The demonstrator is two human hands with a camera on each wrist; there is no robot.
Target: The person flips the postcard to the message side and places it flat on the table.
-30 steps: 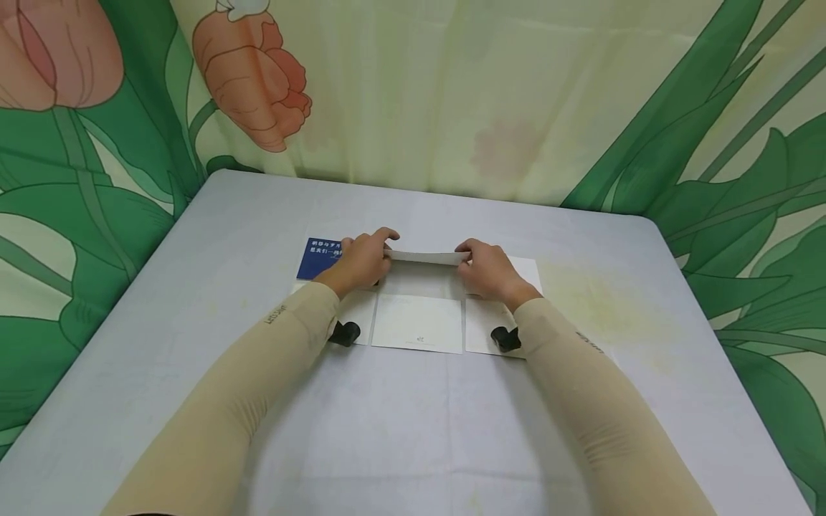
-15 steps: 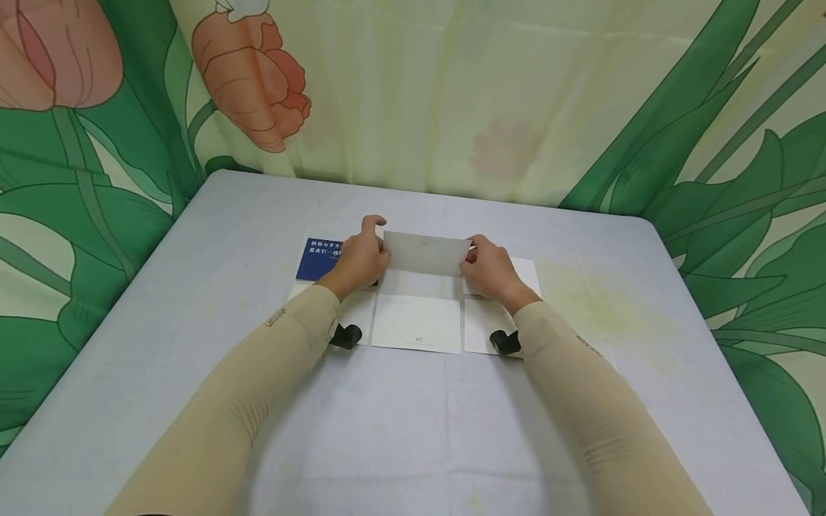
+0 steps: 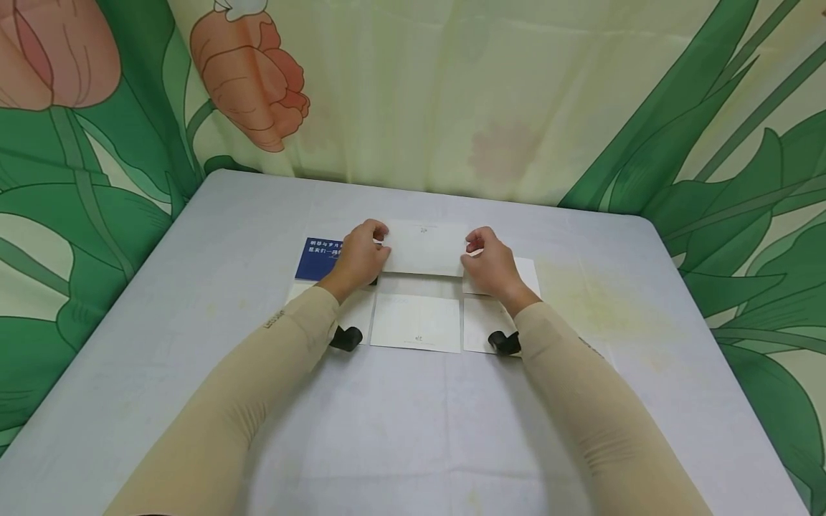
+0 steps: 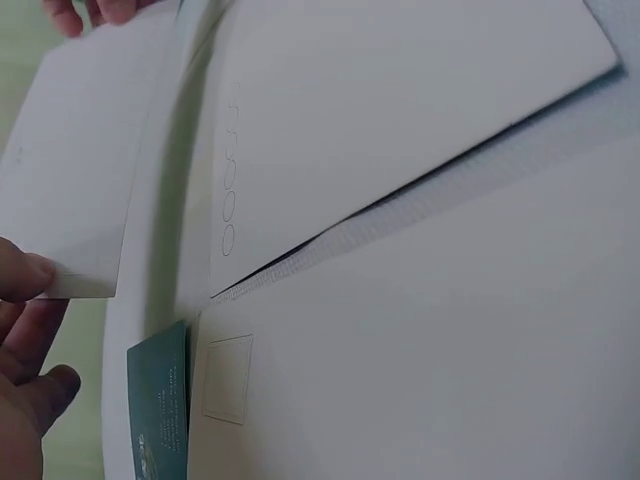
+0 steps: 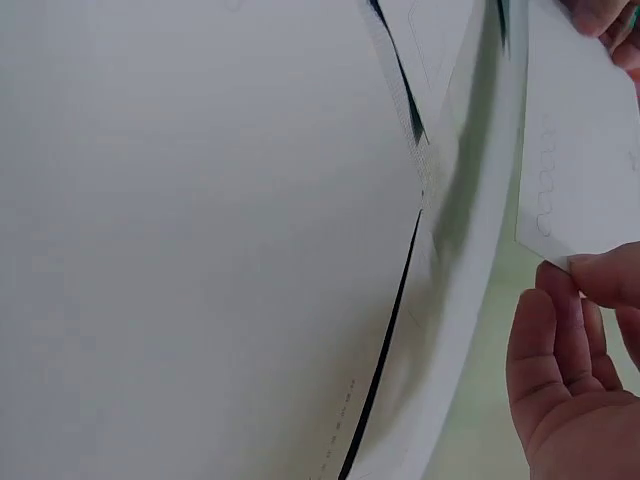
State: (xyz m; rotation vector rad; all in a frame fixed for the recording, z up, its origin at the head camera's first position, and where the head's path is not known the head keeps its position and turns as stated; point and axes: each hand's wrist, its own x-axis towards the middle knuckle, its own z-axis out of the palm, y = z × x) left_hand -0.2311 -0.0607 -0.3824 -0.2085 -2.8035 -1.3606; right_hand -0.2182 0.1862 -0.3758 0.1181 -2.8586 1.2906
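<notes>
Both hands are beyond the front middle card (image 3: 416, 322), the left hand (image 3: 360, 256) past its left corner and the right hand (image 3: 488, 264) past its right one, each pinching one end of a raised card (image 3: 423, 247). The left thumb lies over the card's near face at a corner, with fingers behind; the right thumb and index fingertip meet at the opposite corner while the other fingers bend loosely. The left sleeve (image 3: 219, 408) and the right sleeve (image 3: 619, 408), both beige, come in from the near side, flanking the front middle card and angling inward. Each bears dark lettering too small to read. Beyond the front middle card and to its left, a blue card (image 3: 316, 261) carries two lines of white Chinese characters, partly hidden by the left hand. The front middle card has a tiny emblem and an illegible line of print by its near edge; the raised card has a similar emblem by its far edge. A row of small outlined shapes shows near the right thumb's corner. Held above the table (image 3: 387, 430), beyond the front middle card, the raised card has its long axis running left to right, its pale broad face toward the head camera.
</notes>
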